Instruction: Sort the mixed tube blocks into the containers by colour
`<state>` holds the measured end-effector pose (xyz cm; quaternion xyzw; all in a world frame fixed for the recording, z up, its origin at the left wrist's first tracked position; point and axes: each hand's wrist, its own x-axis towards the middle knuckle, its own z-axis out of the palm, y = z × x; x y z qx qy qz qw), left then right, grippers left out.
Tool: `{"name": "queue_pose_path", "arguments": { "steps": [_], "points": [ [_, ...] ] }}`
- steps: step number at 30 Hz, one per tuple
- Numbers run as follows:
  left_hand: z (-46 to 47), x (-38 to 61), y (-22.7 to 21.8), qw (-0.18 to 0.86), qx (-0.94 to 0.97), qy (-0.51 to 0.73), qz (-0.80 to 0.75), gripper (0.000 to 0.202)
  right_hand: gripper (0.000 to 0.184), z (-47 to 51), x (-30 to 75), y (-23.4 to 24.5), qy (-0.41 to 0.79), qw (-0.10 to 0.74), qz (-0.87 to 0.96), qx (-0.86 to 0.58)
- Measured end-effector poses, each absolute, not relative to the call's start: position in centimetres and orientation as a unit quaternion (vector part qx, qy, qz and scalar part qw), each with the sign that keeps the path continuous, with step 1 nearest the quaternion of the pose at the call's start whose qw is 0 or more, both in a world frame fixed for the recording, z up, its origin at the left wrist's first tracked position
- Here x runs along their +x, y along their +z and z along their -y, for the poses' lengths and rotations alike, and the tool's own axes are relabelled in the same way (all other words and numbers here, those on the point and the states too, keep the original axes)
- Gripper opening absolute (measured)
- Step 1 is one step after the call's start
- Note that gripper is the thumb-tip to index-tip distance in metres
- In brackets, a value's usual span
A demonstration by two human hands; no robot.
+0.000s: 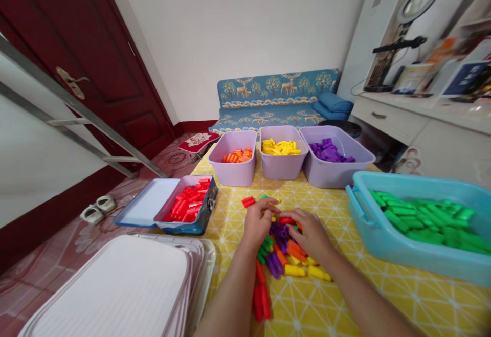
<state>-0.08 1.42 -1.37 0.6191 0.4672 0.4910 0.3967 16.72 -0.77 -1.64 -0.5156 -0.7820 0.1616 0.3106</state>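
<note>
A heap of small plastic pegs (282, 257) in red, orange, yellow, green and purple lies on the yellow patterned tablecloth (307, 306). My left hand (259, 222) rests on the heap's far left side, fingers curled over pieces I cannot make out. My right hand (310, 232) lies on the heap's right side, its fingers bent round a red peg (286, 220). Two red pegs (248, 202) lie loose just beyond my left hand.
Three lilac bins at the back hold orange pegs (238, 155), yellow pegs (281, 147) and purple pegs (330, 151). A blue tin (207, 209) with red pegs stands left, a turquoise tub (383, 247) with green pegs right. White lidded boxes (126, 286) sit near left.
</note>
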Motion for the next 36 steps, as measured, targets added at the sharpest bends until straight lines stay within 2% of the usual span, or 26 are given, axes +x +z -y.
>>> {"name": "queue_pose_path", "arguments": {
  "steps": [5, 11, 15, 23, 28, 33, 36],
  "points": [
    [-1.7, -0.1, -1.9, 0.412, 0.632, 0.489, -0.438, 0.039, 0.027, 0.7, 16.6, -2.0, 0.125, 0.286, 0.783, -0.538],
    [-1.3, 0.0, -1.2, 0.38, 0.675, 0.433, -0.461, 0.035, 0.027, 0.4, 16.9, -3.0, 0.145, 0.406, 0.724, -0.539],
    [-0.6, 0.2, 0.0, 0.338, 0.726, 0.403, -0.443, 0.046, 0.031, 0.3, 17.1, -3.4, 0.166, 0.446, 0.694, -0.541],
    [-0.4, 0.3, 0.0, 0.38, 0.733, 0.42, -0.378, 0.049, 0.059, 0.9, 16.8, -3.3, 0.253, 0.453, 0.67, -0.532],
    [-0.4, 0.4, 0.0, 0.389, 0.727, 0.437, -0.36, 0.042, 0.06, 1.0, 16.8, -3.2, 0.291, 0.444, 0.675, -0.512],
    [-0.5, 0.4, 0.1, 0.373, 0.729, 0.436, -0.373, 0.023, 0.058, 1.2, 16.7, -2.9, 0.31, 0.45, 0.67, -0.502],
    [-0.6, 0.4, -0.1, 0.353, 0.697, 0.478, -0.402, 0.017, 0.06, 1.3, 16.7, -3.0, 0.326, 0.473, 0.658, -0.486]
  ]
}}
